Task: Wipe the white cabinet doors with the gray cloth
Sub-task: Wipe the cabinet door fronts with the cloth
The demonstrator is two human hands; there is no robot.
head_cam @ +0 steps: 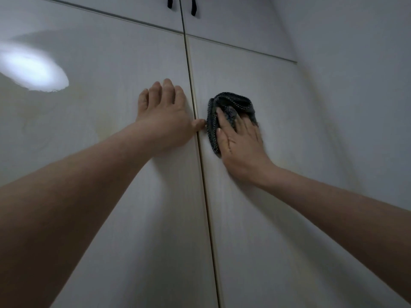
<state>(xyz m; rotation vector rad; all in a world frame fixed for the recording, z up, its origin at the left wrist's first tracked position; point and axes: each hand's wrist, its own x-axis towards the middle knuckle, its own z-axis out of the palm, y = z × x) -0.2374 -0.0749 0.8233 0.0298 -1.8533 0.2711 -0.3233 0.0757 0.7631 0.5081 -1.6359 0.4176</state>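
Note:
Two tall white cabinet doors fill the view, the left door (111,90) and the right door (255,230), split by a narrow vertical seam. My left hand (165,116) lies flat on the left door beside the seam, fingers straight, thumb reaching across the gap. My right hand (239,141) presses the bunched gray cloth (231,103) against the right door just right of the seam, fingers spread over it. The cloth's lower part is hidden under my palm.
Above a horizontal seam sit two upper doors (233,25) with black handles (194,6) at the top edge. A white side wall (355,74) runs along the right. A bright light glare (31,70) reflects on the left door.

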